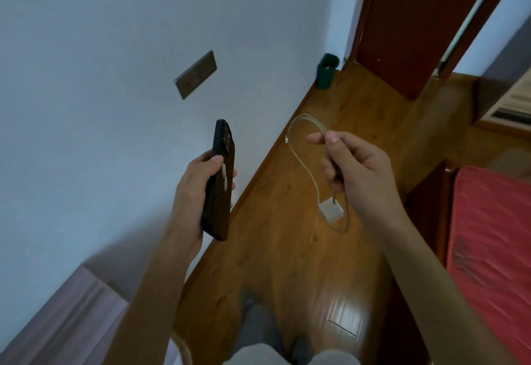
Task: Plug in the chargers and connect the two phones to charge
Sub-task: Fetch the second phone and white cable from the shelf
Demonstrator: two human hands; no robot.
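My left hand [198,186] grips a phone in a black case [219,180], held upright with its back facing me. My right hand [353,163] pinches a pale charging cable [298,160] between thumb and forefinger. The cable loops above my fingers, its small connector tip [286,138] dangling free to the left. A white square charger brick [331,210] hangs from the cable just below my right hand. A dark metal wall socket plate [196,74] sits on the white wall above the phone. Only one phone is in view.
Wooden floor [287,264] runs along the wall. A green bin [326,71] stands in the corner beside a dark red door frame [402,28]. A red mattress [494,249] lies at the right. Pale furniture [66,316] fills the lower left.
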